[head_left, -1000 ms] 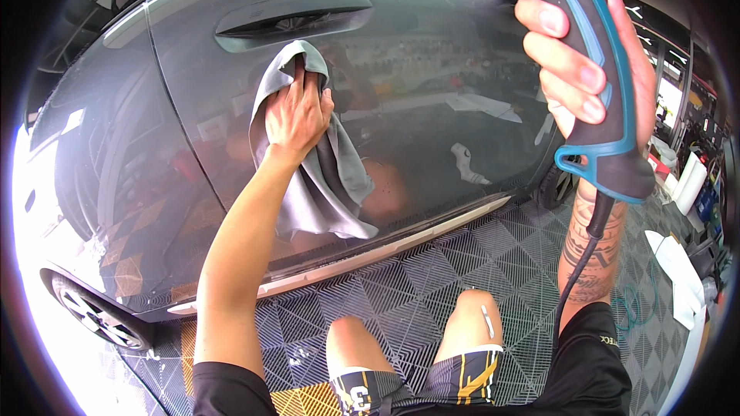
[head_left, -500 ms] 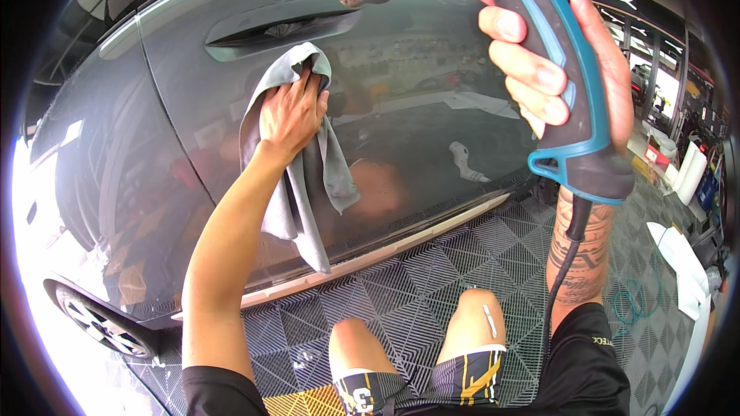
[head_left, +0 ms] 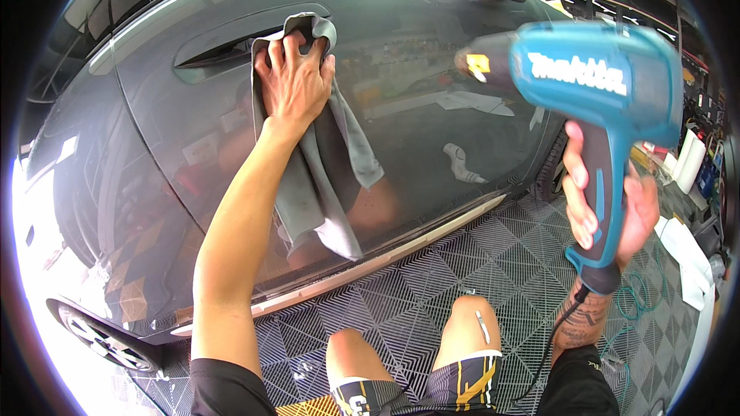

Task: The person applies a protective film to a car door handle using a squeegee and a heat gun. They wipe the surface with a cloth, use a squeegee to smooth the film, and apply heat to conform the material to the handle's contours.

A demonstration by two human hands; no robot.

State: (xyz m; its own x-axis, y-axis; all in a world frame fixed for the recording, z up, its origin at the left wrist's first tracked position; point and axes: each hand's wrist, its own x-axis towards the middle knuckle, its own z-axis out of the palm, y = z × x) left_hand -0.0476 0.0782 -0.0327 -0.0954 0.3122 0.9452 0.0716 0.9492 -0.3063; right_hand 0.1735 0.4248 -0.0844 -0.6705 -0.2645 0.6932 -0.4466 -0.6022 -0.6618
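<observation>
A person's left hand [head_left: 291,81] presses a grey cloth [head_left: 324,177] flat against a dark car door [head_left: 432,131] beside its handle [head_left: 223,46], while the right hand [head_left: 609,204] grips a teal heat gun [head_left: 593,100] aimed at the door.

The dark car door [head_left: 416,108] fills the view from nine to two o'clock. A grey cloth [head_left: 327,177] hangs at twelve; the door panel is bare toward one. A blue heat gun [head_left: 593,85] blocks two o'clock. The tiled floor [head_left: 493,262] at five lies open.
</observation>
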